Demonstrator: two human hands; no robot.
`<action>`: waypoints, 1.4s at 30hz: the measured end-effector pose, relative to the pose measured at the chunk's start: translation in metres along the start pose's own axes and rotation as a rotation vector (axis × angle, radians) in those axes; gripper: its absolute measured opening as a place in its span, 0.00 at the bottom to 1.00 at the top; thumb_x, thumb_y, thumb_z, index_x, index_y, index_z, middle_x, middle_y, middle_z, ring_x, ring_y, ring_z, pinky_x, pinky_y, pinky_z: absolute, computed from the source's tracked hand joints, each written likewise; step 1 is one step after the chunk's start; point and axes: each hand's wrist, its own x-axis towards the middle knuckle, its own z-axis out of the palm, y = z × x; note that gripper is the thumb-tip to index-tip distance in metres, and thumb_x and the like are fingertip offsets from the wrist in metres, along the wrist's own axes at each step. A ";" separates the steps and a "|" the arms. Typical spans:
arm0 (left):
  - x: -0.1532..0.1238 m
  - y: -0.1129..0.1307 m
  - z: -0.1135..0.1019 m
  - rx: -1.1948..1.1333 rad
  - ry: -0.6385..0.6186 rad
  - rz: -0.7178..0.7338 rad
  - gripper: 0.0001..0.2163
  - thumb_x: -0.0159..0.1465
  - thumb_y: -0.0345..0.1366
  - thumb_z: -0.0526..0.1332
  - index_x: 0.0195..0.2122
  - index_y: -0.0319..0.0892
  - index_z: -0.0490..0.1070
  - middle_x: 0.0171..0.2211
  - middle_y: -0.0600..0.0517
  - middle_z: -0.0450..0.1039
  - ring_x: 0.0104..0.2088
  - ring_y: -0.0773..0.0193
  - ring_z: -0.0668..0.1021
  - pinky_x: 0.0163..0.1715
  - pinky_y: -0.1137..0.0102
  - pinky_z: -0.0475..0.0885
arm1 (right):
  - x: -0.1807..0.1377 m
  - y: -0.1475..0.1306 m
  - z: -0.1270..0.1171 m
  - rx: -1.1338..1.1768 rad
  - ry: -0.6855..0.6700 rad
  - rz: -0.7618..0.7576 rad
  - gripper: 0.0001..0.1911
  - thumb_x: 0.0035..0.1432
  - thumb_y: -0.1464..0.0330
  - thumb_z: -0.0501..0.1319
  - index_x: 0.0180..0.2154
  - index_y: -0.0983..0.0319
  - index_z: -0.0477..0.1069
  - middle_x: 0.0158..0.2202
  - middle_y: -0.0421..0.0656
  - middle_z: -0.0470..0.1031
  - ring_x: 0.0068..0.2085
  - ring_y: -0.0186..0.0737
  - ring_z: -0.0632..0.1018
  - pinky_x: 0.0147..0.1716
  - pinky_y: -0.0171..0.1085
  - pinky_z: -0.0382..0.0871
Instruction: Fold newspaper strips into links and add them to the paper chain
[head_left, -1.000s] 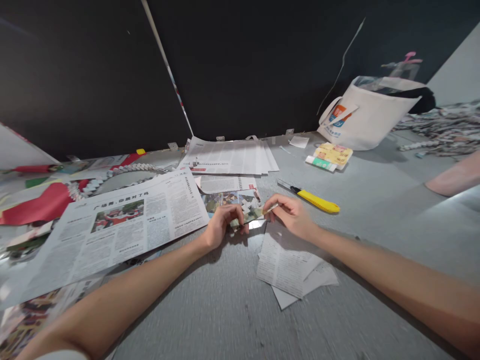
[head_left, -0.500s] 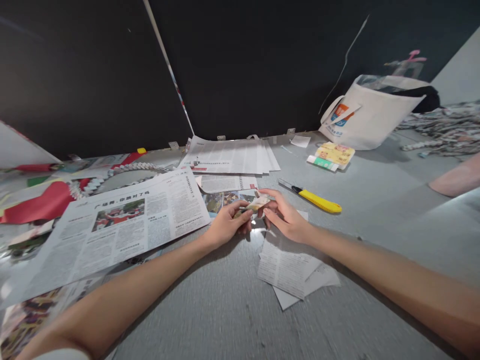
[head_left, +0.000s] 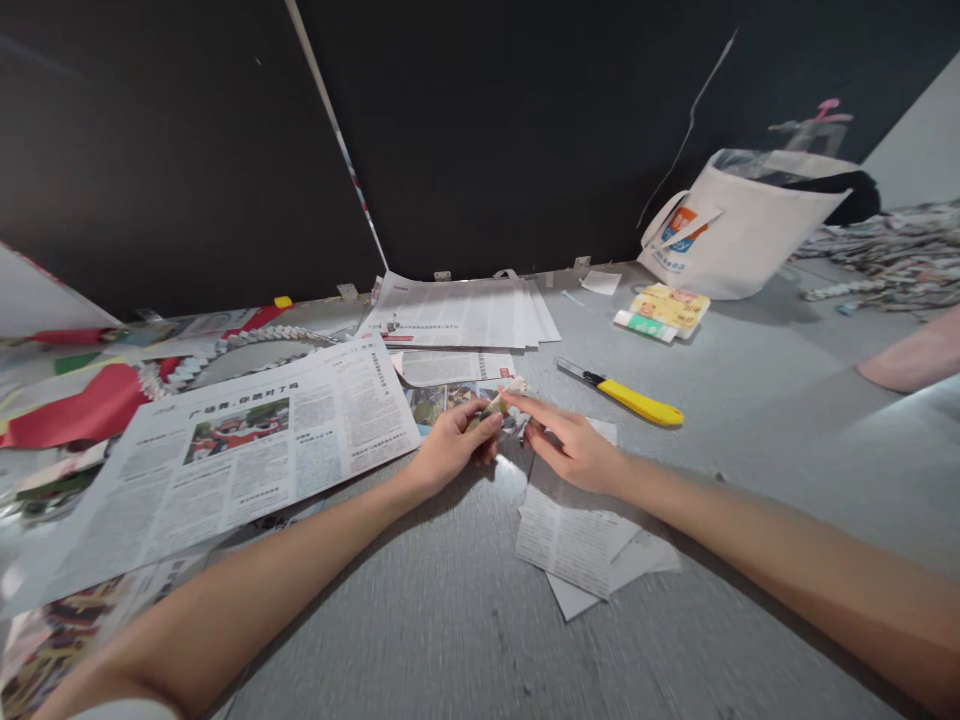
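In the middle of the head view, my left hand [head_left: 448, 448] is closed around a small strip of folded paper [head_left: 493, 407], thumb on top. From the right, my right hand [head_left: 576, 452] meets the same paper. Its index finger lies stretched across the upper end, while the other fingers bend in beneath, partly hidden. Small printed paper sheets [head_left: 564, 535] lie on the grey surface [head_left: 420, 620] just below my right hand. A yellow utility knife [head_left: 637, 400] with its blade out rests to the right of my hands.
A large newspaper sheet [head_left: 315, 430] spreads at left, near a folded-paper chain [head_left: 255, 338] and red paper [head_left: 82, 405]. Stacked newspapers [head_left: 457, 310] lie against the dark wall [head_left: 525, 130]. At right are yellow-green packets [head_left: 667, 312], a white bag [head_left: 750, 230] and another person's limb [head_left: 919, 355].
My right index finger has moved left and now lies across the folded paper's upper end. The paper has turned a little in my left hand. The surroundings stay the same.
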 end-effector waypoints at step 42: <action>0.001 -0.003 0.000 -0.029 0.028 -0.032 0.21 0.71 0.58 0.61 0.37 0.42 0.69 0.20 0.54 0.73 0.19 0.69 0.72 0.20 0.72 0.60 | 0.003 -0.001 -0.001 -0.013 0.050 0.062 0.32 0.74 0.71 0.51 0.76 0.53 0.58 0.47 0.45 0.82 0.42 0.41 0.80 0.50 0.43 0.76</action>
